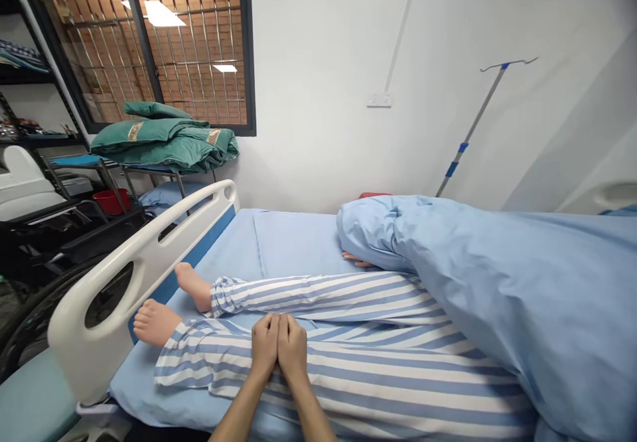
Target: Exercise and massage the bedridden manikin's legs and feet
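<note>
Left hand point(265, 346) and right hand point(292, 346) side by side over the near leg point(378, 375).
The fingers are curled in; whether they hold any cloth, one cannot tell. The near leg is just under them, the far leg point(318, 291) just past. The blanket point(488, 263) is bunched up to their right, maybe to keep it off the legs.

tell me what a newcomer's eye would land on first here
Likely the striped trousers stretched across the bed, bare feet at the left end. Next, the person's left hand and right hand, side by side over the nearer trouser leg. Then the big blue quilt heaped at the right and the green bundle by the window.
</note>
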Demonstrator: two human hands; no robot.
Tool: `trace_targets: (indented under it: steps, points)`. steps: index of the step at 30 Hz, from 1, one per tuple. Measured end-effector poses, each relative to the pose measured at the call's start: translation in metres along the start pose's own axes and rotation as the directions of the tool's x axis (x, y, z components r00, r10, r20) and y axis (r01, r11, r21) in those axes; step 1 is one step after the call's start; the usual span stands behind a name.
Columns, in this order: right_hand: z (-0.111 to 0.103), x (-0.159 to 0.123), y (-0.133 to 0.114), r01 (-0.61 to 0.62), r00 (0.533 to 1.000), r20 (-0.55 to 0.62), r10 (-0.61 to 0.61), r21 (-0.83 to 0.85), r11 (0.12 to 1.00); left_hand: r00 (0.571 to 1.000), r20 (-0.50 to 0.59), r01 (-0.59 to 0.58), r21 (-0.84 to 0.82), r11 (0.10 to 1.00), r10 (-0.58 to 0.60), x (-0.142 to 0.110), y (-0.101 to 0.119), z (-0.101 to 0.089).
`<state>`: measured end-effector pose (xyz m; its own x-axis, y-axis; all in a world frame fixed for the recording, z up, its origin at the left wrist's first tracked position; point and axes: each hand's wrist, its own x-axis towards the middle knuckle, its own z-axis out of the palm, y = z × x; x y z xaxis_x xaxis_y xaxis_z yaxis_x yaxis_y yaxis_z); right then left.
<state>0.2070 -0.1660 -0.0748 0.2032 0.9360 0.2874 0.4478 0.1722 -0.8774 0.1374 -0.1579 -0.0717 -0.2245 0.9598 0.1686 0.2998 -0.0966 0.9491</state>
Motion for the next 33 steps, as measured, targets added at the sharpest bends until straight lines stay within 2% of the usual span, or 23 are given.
trace_targets:
  steps: [4,9,12,18,21,26,30,33]
  points:
    - [-0.001,0.001,0.004,0.006,1.0,-0.013,-0.005,0.087,0.996,0.997,0.04,0.065,-0.099,0.993,-0.061,0.004,0.011,0.006]
    - [-0.008,0.005,0.007,-0.034,0.997,-0.066,0.052,0.248,0.968,0.986,-0.06,0.139,-0.215,0.967,-0.155,0.0,0.026,0.021]
    - [-0.008,0.006,0.007,-0.073,0.993,-0.071,0.097,0.284,0.956,0.992,-0.071,0.094,-0.102,0.99,-0.102,-0.004,0.019,0.025]
    - [-0.011,0.013,0.006,-0.135,0.985,-0.052,0.164,0.36,0.923,1.0,-0.017,-0.014,0.12,0.993,0.016,-0.005,0.003,0.025]
    - [-0.025,0.015,0.0,-0.118,0.99,-0.042,0.134,0.259,0.958,0.999,0.006,-0.052,0.179,0.982,0.052,-0.006,0.004,0.027]
    - [-0.046,0.004,-0.001,0.028,0.999,-0.039,-0.027,0.037,0.999,0.996,0.046,-0.083,0.224,0.971,0.075,-0.009,0.004,0.029]
    - [-0.041,-0.007,0.013,0.019,0.999,-0.046,-0.026,-0.156,0.988,0.997,0.04,-0.08,0.226,0.971,0.072,-0.01,0.002,0.028]
    - [-0.035,-0.009,0.019,-0.01,0.998,-0.06,-0.002,-0.195,0.981,0.996,0.052,-0.081,0.236,0.968,0.071,-0.009,0.002,0.027]
